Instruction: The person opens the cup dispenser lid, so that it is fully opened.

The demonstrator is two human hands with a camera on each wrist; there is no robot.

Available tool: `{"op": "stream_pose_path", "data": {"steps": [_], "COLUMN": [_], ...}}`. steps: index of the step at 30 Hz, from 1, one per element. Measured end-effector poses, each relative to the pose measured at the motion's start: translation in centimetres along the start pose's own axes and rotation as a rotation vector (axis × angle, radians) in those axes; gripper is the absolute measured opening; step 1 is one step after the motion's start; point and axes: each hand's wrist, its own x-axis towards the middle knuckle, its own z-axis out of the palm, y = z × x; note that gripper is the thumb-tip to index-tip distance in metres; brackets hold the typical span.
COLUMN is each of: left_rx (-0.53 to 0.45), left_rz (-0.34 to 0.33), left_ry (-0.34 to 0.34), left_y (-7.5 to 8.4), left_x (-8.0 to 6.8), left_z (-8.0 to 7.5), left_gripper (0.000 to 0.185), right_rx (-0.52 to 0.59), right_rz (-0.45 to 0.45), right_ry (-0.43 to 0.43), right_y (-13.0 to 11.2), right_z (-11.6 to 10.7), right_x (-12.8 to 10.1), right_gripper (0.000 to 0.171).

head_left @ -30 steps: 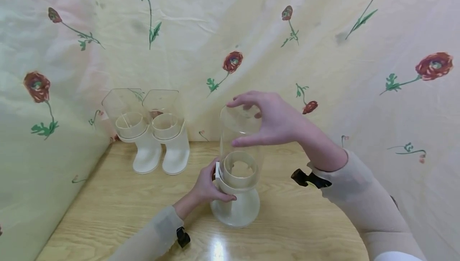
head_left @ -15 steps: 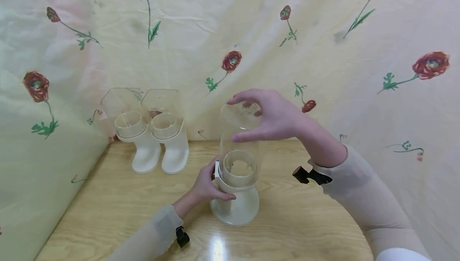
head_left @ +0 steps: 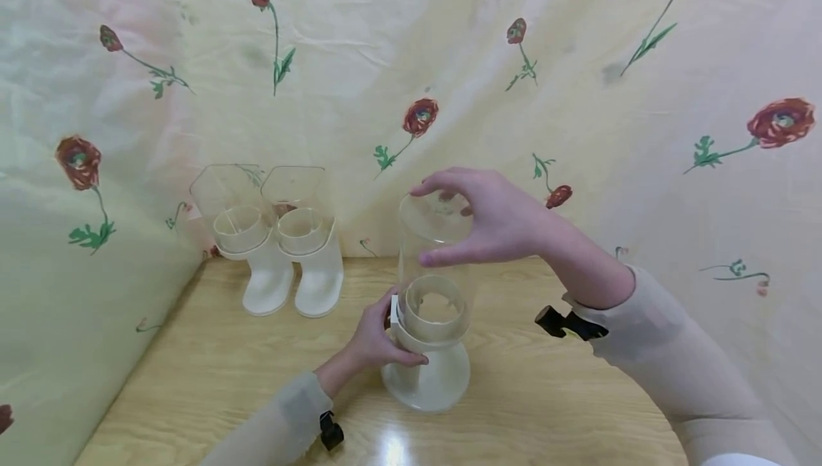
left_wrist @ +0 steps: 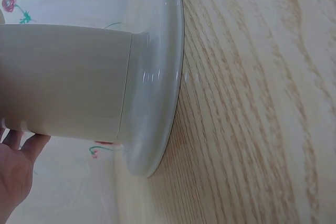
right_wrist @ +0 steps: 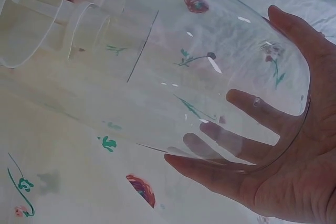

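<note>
You work at a light wooden table (head_left: 212, 373) with a glossy top and a pale grain; a bright glare sits on it near your edge at 6 o'clock. The table stands in a corner hung with cream fabric (head_left: 359, 45) printed with red flowers on green stems, running from 9 o'clock round to 3 o'clock.

The dispenser (head_left: 432, 330) stands upright on the table near its middle, on its round cream foot. Your right hand (head_left: 494, 218) wraps the top of its clear container (head_left: 432, 241), thumb in front and curled fingers over the far rim; the right wrist view shows the fingers (right_wrist: 247, 145) through the clear wall. Your left hand (head_left: 375, 341) grips the cream collar at 9 o'clock of the dispenser, thumb across the front. The left wrist view shows the cream body and foot (left_wrist: 152, 77) resting flat on the wood.

Two more dispensers (head_left: 276, 237) of the same kind stand touching side by side at 11 o'clock, against the fabric.

No brand, label or writing can be read on anything.
</note>
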Motion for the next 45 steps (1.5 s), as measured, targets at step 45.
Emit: {"op": "stream_pose_path", "data": {"steps": [45], "left_rx": [-0.028], "left_rz": [0.001], "left_ry": [0.011], "left_y": [0.2], "left_x": [-1.0], "left_z": [0.5], "left_gripper": [0.107], "right_rx": [0.026], "right_rz": [-0.065], "right_ry": [0.029], "right_y": [0.3], "right_z": [0.6], "right_x": [-1.5], "right_gripper": [0.077]}}
